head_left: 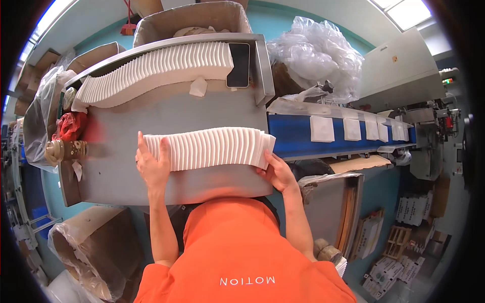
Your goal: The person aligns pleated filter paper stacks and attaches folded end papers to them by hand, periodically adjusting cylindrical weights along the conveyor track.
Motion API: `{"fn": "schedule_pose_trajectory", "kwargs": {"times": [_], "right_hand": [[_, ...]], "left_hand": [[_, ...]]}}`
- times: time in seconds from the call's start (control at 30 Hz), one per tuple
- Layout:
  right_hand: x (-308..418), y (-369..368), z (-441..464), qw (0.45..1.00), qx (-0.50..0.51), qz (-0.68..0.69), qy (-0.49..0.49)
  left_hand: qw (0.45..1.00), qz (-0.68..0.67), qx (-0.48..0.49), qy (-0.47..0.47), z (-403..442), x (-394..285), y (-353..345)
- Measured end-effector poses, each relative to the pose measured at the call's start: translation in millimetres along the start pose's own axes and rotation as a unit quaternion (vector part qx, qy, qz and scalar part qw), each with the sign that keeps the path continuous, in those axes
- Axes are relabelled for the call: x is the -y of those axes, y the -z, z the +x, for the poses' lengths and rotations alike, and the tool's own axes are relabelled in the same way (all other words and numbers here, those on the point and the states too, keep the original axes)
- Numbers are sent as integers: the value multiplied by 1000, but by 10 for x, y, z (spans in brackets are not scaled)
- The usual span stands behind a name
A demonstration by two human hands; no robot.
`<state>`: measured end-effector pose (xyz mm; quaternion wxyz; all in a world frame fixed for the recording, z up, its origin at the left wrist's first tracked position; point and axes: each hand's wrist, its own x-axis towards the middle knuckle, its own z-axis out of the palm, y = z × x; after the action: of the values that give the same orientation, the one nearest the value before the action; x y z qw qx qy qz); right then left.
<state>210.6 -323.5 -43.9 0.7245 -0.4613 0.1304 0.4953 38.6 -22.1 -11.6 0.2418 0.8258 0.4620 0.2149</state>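
A long row of folded white paper napkins stands on edge across the metal table, its line slightly wavy. My left hand holds the left end of the row, its thumb and fingers on either side of the napkins. At the right end, my right hand grips the last few napkins between thumb and fingers; these lean and fan out a little. Behind lies a second, longer row of napkins along the table's back rail. A crumpled white piece of paper rests just in front of that row.
A blue conveyor belt on the right carries separate napkin stacks. A dark phone-like slab lies by the back row. Red plastic and a tape roll sit at the table's left edge. Cardboard boxes stand around.
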Motion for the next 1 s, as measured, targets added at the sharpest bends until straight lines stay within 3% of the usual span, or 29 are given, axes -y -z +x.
{"fn": "schedule_pose_trajectory", "kwargs": {"times": [0.07,0.17,0.23,0.3,0.37,0.4,0.43,0.5,0.6,0.73,0.87,0.97,1.0], "right_hand": [[-11,-32,18,1000,-13,25,1],[-70,-14,61,991,-95,-10,91],[-51,37,140,968,-164,70,175],[-1,21,206,966,-170,74,181],[-19,-91,247,960,-183,-108,183],[-24,-234,244,905,-192,-309,222],[17,-456,143,862,-178,-404,248],[10,-511,165,916,-131,-307,224],[39,-297,189,994,-86,-14,70],[68,-29,16,1000,6,-26,6],[13,3,133,974,-157,54,153],[52,-220,178,980,-124,-36,149],[55,-378,156,958,-141,-187,167]], "left_hand": [[1000,-8,7,1,5,8,3],[999,-27,18,0,1,-4,56],[999,-35,41,-3,-4,-21,118],[998,-38,55,-12,-11,-29,148],[997,-38,63,-29,-18,-51,143],[997,-40,63,-32,-22,-59,131],[997,-43,62,-35,-26,-67,113],[997,-41,52,-39,-31,-74,70],[999,-27,29,-33,-39,-57,44],[999,-30,27,-24,-43,-80,37],[998,-47,46,-23,-40,-117,68],[997,-42,57,-33,-37,-98,58],[997,-45,58,-36,-42,-92,54]]}}
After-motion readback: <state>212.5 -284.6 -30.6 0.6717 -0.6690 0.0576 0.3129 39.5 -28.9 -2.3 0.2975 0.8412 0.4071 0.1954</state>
